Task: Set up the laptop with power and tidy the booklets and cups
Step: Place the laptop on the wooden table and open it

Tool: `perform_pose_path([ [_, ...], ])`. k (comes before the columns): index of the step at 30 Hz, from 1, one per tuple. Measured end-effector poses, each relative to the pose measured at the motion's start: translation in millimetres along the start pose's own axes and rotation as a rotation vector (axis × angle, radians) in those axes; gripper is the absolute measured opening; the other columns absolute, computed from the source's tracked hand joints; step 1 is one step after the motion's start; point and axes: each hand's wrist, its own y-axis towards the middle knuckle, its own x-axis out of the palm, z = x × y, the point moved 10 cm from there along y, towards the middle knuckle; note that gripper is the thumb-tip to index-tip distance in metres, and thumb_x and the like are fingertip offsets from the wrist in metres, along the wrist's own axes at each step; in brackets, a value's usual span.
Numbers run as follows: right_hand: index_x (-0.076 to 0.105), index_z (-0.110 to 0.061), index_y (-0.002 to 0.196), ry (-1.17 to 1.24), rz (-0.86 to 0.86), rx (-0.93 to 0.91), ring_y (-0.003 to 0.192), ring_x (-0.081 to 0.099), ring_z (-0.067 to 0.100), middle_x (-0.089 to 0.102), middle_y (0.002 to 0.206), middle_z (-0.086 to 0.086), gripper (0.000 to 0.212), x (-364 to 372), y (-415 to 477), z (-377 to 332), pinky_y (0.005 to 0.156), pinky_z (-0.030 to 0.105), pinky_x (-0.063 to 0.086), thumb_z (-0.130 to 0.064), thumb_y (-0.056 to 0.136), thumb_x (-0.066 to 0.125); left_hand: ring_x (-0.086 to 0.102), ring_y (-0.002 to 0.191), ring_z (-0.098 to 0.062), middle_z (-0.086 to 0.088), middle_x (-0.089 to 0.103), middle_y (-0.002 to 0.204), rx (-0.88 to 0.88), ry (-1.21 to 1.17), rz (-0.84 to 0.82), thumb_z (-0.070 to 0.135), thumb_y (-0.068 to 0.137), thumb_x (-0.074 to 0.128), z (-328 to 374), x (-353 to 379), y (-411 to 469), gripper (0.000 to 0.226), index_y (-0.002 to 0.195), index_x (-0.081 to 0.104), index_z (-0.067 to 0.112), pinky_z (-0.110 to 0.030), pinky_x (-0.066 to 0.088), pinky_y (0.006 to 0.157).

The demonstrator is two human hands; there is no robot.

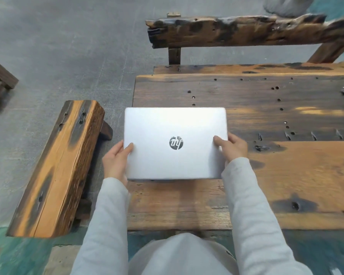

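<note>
Closed silver laptop [175, 143] over wooden surface [286, 175], left hand [115, 161] gripping its 9 o'clock edge, right hand [231, 146] gripping 3 o'clock edge

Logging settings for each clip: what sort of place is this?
Probably a workshop or showroom: a rustic scorched plank table, matching rough timber benches and a bare grey concrete floor. Both hands hold a closed silver laptop.
</note>
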Motion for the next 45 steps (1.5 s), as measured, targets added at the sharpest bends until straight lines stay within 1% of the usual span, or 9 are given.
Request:
perform_pose_path([
  [2, 0.073, -0.026, 0.081, 0.038, 0.016, -0.025, 0.074, 0.072, 0.008, 0.077, 0.083, -0.013, 0.021, -13.7, -26.3, 1.1, 0.062, 0.020, 0.053, -0.006, 0.079, 0.076, 0.070, 0.100, -0.008, 0.008, 0.075, 0.110, 0.034, 0.001, -0.020, 0.012, 0.089, 0.072, 7.4, -9.1, -20.6, 0.040, 0.129, 0.067, 0.013, -0.035, 0.055, 0.094],
  [8, 0.077, -0.022, 0.094, 0.095, 0.074, -0.040, 0.084, 0.073, 0.010, 0.079, 0.089, -0.011, 0.021, -57.7, -103.3, 22.6, 0.075, 0.024, 0.053, -0.007, 0.079, 0.077, 0.070, 0.104, -0.015, 0.004, 0.075, 0.116, 0.074, 0.016, -0.073, 0.018, 0.090, 0.072, 5.9, -40.3, -79.1, 0.038, 0.128, 0.068, 0.015, -0.043, 0.056, 0.096],
  [11, 0.078, -0.020, 0.104, 0.096, 0.115, -0.058, 0.092, 0.072, 0.012, 0.078, 0.087, -0.016, 0.027, -83.7, -135.7, 34.7, 0.073, 0.024, 0.051, -0.009, 0.079, 0.079, 0.073, 0.098, -0.011, 0.009, 0.077, 0.107, 0.067, -0.004, -0.114, 0.017, 0.090, 0.072, -4.5, -49.5, -101.3, 0.035, 0.126, 0.069, 0.014, -0.044, 0.057, 0.095],
  [16, 0.077, -0.030, 0.084, 0.112, 0.172, -0.066, 0.093, 0.071, 0.010, 0.079, 0.089, -0.014, 0.022, -120.7, -175.9, 39.3, 0.074, 0.023, 0.049, -0.007, 0.081, 0.077, 0.070, 0.072, 0.009, 0.028, 0.074, 0.088, 0.045, -0.022, -0.189, 0.016, 0.092, 0.070, -21.4, -48.8, -127.9, 0.020, 0.111, 0.072, 0.023, -0.029, 0.055, 0.076],
  [21, 0.079, -0.022, 0.095, 0.169, 0.206, -0.120, 0.077, 0.073, 0.000, 0.079, 0.092, -0.010, 0.025, -148.0, -203.5, 34.1, 0.062, 0.013, 0.051, -0.004, 0.079, 0.075, 0.069, 0.069, 0.008, 0.023, 0.076, 0.078, 0.096, -0.046, -0.227, 0.004, 0.092, 0.068, -19.5, -35.8, -141.4, 0.031, 0.121, 0.069, 0.011, -0.010, 0.054, 0.061],
  [25, 0.081, -0.022, 0.094, 0.236, 0.228, -0.135, 0.078, 0.073, 0.001, 0.080, 0.094, -0.007, 0.023, -173.1, -216.7, 31.6, 0.060, 0.010, 0.052, -0.009, 0.076, 0.076, 0.068, 0.068, 0.011, 0.027, 0.075, 0.081, 0.105, -0.037, -0.242, 0.007, 0.092, 0.068, -27.4, -23.4, -153.1, 0.030, 0.122, 0.069, 0.011, -0.008, 0.054, 0.060],
  [31, 0.081, -0.023, 0.097, 0.247, 0.262, -0.138, 0.083, 0.074, 0.006, 0.079, 0.095, -0.009, 0.023, -221.2, -222.8, 28.9, 0.069, 0.022, 0.051, -0.015, 0.076, 0.077, 0.069, 0.072, 0.009, 0.024, 0.076, 0.081, 0.107, -0.028, -0.283, 0.010, 0.089, 0.072, -39.7, 15.9, -172.4, 0.029, 0.118, 0.072, 0.014, -0.009, 0.053, 0.060],
  [37, 0.082, -0.032, 0.086, 0.323, 0.318, -0.152, 0.079, 0.074, 0.005, 0.079, 0.094, -0.008, 0.018, -293.1, -222.7, 26.0, 0.065, 0.021, 0.052, -0.019, 0.074, 0.077, 0.072, 0.078, 0.005, 0.015, 0.079, 0.093, 0.112, -0.020, -0.312, 0.016, 0.087, 0.076, -61.8, 75.5, -208.0, 0.024, 0.111, 0.076, 0.019, -0.011, 0.053, 0.062],
  [45, 0.082, -0.027, 0.087, 0.387, 0.398, -0.136, 0.080, 0.074, 0.006, 0.079, 0.095, -0.007, 0.019, -426.9, -206.4, 23.9, 0.070, 0.025, 0.053, -0.022, 0.069, 0.079, 0.069, 0.075, 0.010, 0.023, 0.077, 0.090, 0.117, 0.013, -0.349, 0.023, 0.086, 0.077, -104.6, 176.4, -286.2, 0.012, 0.095, 0.076, 0.031, -0.006, 0.050, 0.055],
])
